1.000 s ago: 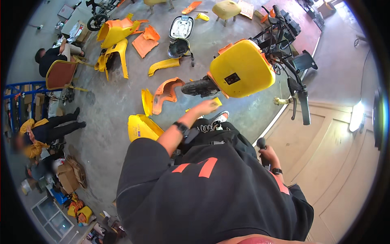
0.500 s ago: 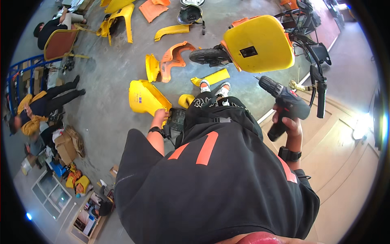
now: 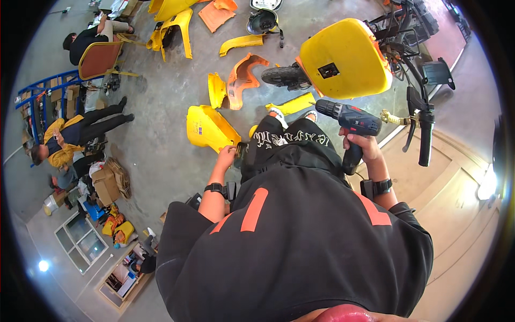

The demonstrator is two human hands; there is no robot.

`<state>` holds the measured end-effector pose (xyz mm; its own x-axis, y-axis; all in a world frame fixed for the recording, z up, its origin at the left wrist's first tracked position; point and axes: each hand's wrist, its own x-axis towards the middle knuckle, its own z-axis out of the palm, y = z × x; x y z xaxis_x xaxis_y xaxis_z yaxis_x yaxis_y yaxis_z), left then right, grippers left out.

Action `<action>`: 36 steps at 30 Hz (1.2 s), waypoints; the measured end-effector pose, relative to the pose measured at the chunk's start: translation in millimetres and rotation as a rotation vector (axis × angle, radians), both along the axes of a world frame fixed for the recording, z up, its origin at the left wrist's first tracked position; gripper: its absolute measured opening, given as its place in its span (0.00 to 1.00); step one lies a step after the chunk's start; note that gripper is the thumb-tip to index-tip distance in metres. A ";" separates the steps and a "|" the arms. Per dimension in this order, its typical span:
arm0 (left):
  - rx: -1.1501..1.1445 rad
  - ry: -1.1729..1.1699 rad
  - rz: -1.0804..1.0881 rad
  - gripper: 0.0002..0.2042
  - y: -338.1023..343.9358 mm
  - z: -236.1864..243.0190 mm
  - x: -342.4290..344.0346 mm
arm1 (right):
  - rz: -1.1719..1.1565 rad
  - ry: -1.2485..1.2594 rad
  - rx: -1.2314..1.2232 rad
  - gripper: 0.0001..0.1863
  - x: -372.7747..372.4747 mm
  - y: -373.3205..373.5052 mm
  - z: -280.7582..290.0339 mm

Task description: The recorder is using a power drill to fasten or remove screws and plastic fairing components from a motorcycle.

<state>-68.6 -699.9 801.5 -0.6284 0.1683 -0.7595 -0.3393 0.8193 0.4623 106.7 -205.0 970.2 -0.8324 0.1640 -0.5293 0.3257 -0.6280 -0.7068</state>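
Observation:
My right hand grips a dark cordless drill, held upright by its handle, bit pointing left, below the yellow front box of a partly stripped scooter. My left hand is down beside my left hip with fingers curled, near a dark object; what it holds is too small to make out. Just beyond it lies a large yellow body panel on the floor. A flat yellow strip is by my shoes. Orange and yellow curved panels lie left of the wheel.
More loose panels and a helmet are scattered ahead. At left are a seated person, another person in a yellow jacket, a blue rack and cardboard boxes. A pale wooden door is at lower right.
My left hand dropped back from a small yellow piece to my hip. My right hand raised the drill from my side and turned it leftward. The view has shifted with my head.

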 end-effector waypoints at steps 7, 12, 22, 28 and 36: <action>-0.179 -0.171 -0.036 0.14 -24.4 -27.3 5.3 | -0.101 -0.003 0.036 0.22 34.5 12.8 4.0; -0.056 -0.030 -0.191 0.16 9.6 -33.6 -32.8 | -0.176 -0.027 0.063 0.24 42.3 6.6 2.0; 0.054 -0.025 -0.278 0.17 36.8 -64.7 -128.9 | -0.226 -0.065 0.068 0.24 -2.3 -61.6 6.5; 0.096 -0.071 -0.336 0.15 26.9 -113.5 -198.3 | -0.359 -0.261 0.103 0.26 -23.7 -105.8 -1.5; 0.223 -0.133 -0.031 0.15 -38.8 -114.2 -295.9 | -0.427 -0.262 0.108 0.26 -139.8 -176.4 25.3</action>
<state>-364.4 -738.6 687.3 -0.5173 0.3582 -0.7772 -0.3857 0.7131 0.5854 -33.0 -381.4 995.5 -0.5207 0.5258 -0.6726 0.2306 -0.6719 -0.7038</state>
